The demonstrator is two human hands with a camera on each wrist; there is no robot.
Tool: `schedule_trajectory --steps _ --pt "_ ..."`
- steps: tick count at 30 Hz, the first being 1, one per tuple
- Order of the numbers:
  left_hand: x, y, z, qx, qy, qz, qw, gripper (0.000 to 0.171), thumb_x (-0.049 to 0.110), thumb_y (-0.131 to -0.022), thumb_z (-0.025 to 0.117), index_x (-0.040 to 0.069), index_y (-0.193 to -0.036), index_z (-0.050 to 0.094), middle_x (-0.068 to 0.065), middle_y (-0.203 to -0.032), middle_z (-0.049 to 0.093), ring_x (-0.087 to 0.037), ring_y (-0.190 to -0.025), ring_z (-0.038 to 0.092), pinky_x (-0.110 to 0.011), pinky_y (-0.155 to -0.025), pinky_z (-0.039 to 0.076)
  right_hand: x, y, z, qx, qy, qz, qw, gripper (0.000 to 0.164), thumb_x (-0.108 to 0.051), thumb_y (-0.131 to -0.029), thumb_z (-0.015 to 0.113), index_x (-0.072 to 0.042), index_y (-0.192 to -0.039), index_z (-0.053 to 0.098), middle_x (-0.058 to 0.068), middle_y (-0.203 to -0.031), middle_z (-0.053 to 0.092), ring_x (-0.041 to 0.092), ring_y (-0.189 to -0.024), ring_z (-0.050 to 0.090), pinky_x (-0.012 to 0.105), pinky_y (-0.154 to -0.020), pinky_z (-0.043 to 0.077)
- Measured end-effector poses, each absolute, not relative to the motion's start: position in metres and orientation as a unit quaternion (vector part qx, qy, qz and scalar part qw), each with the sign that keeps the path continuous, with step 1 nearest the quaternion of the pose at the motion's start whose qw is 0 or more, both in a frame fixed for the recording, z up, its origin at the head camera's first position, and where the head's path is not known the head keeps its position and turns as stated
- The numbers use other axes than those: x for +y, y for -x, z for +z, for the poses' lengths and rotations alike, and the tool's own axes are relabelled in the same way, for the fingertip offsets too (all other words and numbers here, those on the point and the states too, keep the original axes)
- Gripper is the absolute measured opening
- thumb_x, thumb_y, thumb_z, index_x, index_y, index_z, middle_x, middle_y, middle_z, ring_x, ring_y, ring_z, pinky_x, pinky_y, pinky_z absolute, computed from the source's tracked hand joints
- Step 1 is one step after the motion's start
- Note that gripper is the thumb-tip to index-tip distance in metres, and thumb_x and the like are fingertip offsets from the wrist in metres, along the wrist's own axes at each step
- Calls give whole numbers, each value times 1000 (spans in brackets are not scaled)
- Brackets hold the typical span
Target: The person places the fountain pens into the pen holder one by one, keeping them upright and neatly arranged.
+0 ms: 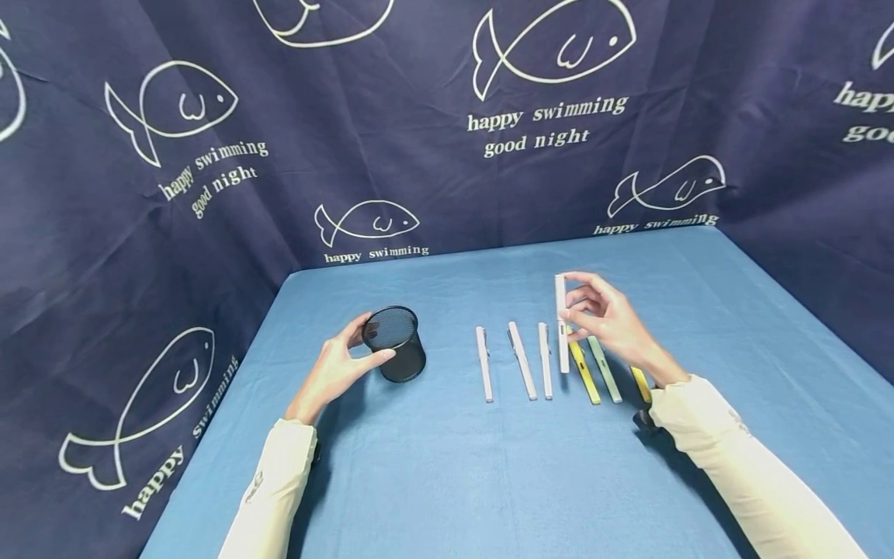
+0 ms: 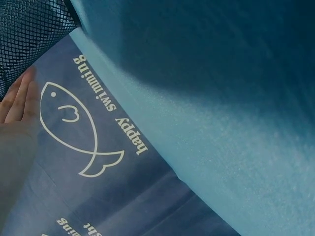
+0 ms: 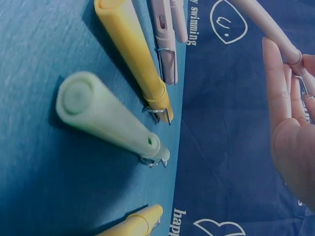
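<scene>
My left hand (image 1: pixel 335 371) holds a black mesh pen cup (image 1: pixel 405 361) by its sides, thumb in front and fingers on the far left. The cup stands tilted; in the left wrist view only part of its mesh (image 2: pixel 32 34) shows beside the fingers. With thumb and fingertips, my right hand (image 1: pixel 611 318) pinches a pale pink pen (image 1: pixel 564 357), lifted and near upright above the row of pens. The right wrist view shows that raised pen (image 3: pixel 268 22) with its metal clip by the fingers.
Left of the raised pen lie three pale pink pens (image 1: pixel 522 361). Below and right of it are a yellow pen (image 1: pixel 585 371), a light green pen (image 1: pixel 605 373) and another yellow pen (image 1: pixel 640 383), partly hidden by the right wrist. Blue cloth (image 1: pixel 447 473) covers the table; dark fish-print curtains (image 1: pixel 433 140) surround it.
</scene>
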State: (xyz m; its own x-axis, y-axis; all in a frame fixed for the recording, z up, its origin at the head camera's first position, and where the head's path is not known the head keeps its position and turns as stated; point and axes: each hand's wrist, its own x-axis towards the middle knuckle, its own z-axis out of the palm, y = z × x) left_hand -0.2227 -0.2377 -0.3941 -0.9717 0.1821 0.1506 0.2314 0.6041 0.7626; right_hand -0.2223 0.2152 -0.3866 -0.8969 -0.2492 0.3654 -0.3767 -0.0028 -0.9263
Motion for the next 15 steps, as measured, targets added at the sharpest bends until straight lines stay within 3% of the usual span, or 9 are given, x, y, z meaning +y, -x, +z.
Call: schedule_trajectory --steps 15 --pt "-236 221 -392 -894 118 -431 28 93 51 -85 84 12 -157 43 -10 -138 65 -33 -130 58 -58 -106 44 204 225 -387 -700 -231 674 41 53 13 -96 62 7 -146 43 11 -105 60 14 -89 65 46 -66 62"
